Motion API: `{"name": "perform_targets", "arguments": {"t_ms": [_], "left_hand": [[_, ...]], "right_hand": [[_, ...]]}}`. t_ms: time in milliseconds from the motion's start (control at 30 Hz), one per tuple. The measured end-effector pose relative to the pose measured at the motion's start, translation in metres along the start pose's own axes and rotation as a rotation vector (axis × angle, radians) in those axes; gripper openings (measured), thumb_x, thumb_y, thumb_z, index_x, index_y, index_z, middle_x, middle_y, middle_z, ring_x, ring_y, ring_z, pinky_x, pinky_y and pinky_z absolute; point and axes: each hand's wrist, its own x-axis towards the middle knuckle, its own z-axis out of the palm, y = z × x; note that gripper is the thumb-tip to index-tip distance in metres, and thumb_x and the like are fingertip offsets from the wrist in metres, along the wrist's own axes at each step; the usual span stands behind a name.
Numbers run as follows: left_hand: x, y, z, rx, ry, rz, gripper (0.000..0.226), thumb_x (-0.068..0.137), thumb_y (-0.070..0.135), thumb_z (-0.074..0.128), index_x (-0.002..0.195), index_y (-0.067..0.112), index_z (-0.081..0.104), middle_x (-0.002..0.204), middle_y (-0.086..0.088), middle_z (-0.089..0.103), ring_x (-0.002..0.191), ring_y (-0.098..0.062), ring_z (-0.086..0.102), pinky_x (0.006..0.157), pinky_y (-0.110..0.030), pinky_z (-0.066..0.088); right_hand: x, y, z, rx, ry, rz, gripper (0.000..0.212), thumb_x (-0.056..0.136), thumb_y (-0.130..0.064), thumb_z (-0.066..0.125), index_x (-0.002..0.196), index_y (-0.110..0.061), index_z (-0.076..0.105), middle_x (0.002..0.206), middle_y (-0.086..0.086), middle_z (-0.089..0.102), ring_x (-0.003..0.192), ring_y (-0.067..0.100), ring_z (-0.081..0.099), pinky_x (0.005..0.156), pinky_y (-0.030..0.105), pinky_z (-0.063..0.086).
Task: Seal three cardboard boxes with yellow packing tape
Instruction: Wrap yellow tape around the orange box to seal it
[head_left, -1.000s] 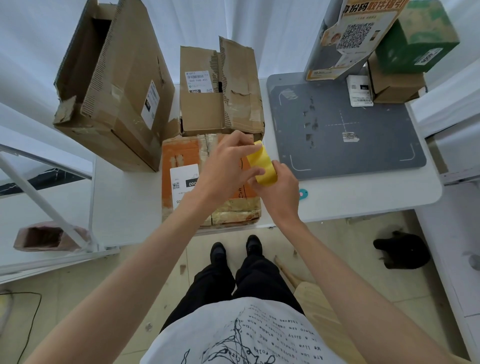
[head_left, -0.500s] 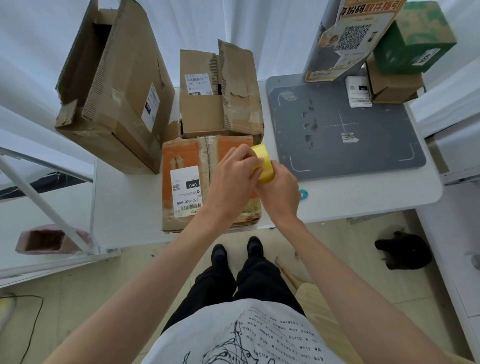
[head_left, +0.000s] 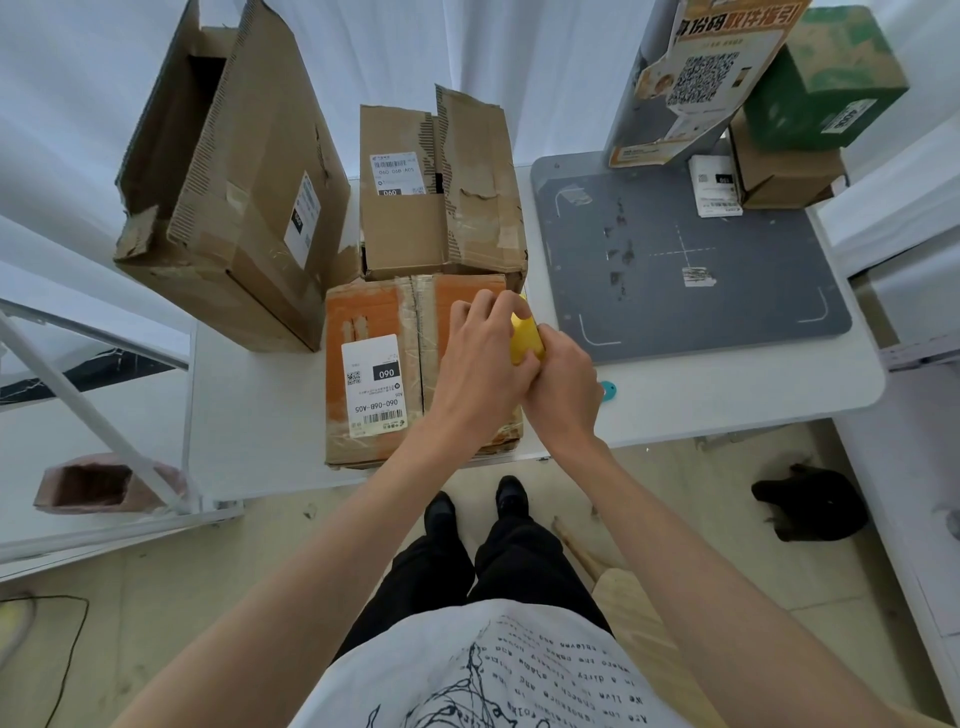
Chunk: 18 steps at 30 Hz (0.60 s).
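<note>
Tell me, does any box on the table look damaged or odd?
Yes. The middle box at the back has torn, ragged top flaps. The tall box on the left leans and stands open, its corner crushed. The orange box, below the hands holding the yellow tape roll, shows old wrinkled tape.

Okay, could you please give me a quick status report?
Both hands, left and right, gripping yellow tape roll. Over orange box. No yellow tape applied. Nothing blocking.

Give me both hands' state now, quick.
Left hand: fingers curled on the yellow packing tape roll.
Right hand: gripping the same roll.
</note>
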Motion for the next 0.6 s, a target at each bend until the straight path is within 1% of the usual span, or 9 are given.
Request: {"name": "perform_targets", "arguments": {"t_ms": [133,233,333,433,500,533,600], "left_hand": [[0.0017,-0.0013,0.0009,-0.013,0.006,-0.002,0.034,0.083,0.015,0.068,0.115,0.019,0.058,0.104,0.008,0.046,0.101,-0.019,0.039,0.087,-0.031,0.042],[0.0037,-0.0025,0.001,-0.018,0.011,-0.001,0.036,0.082,0.016,0.068,0.117,0.017,0.058,0.104,0.008,0.046,0.101,-0.021,0.04,0.089,-0.033,0.042],[0.0048,-0.0025,0.0016,-0.016,0.018,0.002,0.034,0.082,0.015,0.068,0.115,0.018,0.059,0.104,0.008,0.046,0.1,-0.02,0.039,0.088,-0.032,0.042],[0.0041,-0.0024,0.0029,-0.007,0.025,0.012,0.031,0.084,0.014,0.067,0.114,0.018,0.059,0.104,0.008,0.046,0.1,-0.018,0.038,0.087,-0.032,0.042],[0.003,-0.0029,0.0041,-0.006,0.032,0.016,0.03,0.084,0.013,0.067,0.113,0.019,0.059,0.104,0.009,0.045,0.099,-0.018,0.037,0.087,-0.033,0.044],[0.0025,-0.0036,0.0048,-0.007,0.035,0.015,0.03,0.084,0.013,0.067,0.112,0.019,0.059,0.104,0.009,0.045,0.099,-0.017,0.038,0.087,-0.033,0.045],[0.0021,-0.0051,0.0054,-0.011,0.041,0.01,0.029,0.084,0.013,0.068,0.111,0.019,0.059,0.106,0.008,0.045,0.1,-0.017,0.038,0.087,-0.035,0.047]], "right_hand": [[0.0007,-0.0004,-0.0006,-0.002,-0.004,0.004,0.026,0.095,-0.041,0.066,0.103,-0.017,0.068,0.091,-0.002,0.069,0.081,0.015,0.062,0.063,0.028,0.052],[0.002,-0.0008,-0.001,-0.012,-0.003,0.001,0.026,0.094,-0.041,0.067,0.104,-0.017,0.068,0.092,-0.001,0.07,0.081,0.016,0.063,0.065,0.031,0.054],[0.0027,-0.0019,-0.0019,-0.017,-0.008,0.004,0.026,0.094,-0.041,0.067,0.104,-0.017,0.068,0.093,0.0,0.07,0.083,0.016,0.063,0.067,0.032,0.055],[0.0027,-0.0032,-0.0034,-0.014,-0.013,0.007,0.029,0.094,-0.041,0.066,0.108,-0.016,0.069,0.096,0.0,0.071,0.083,0.015,0.062,0.064,0.026,0.05],[0.0025,-0.0037,-0.0043,-0.02,-0.014,0.006,0.029,0.095,-0.042,0.065,0.107,-0.016,0.068,0.095,0.0,0.07,0.082,0.013,0.061,0.059,0.021,0.042],[0.0025,-0.0034,-0.0041,-0.02,-0.014,0.007,0.028,0.095,-0.041,0.064,0.106,-0.016,0.068,0.094,0.0,0.071,0.081,0.013,0.06,0.058,0.02,0.04],[0.0025,-0.0037,-0.0039,-0.023,-0.016,0.01,0.027,0.095,-0.041,0.065,0.105,-0.016,0.068,0.094,0.0,0.07,0.082,0.015,0.062,0.058,0.021,0.04]]}}
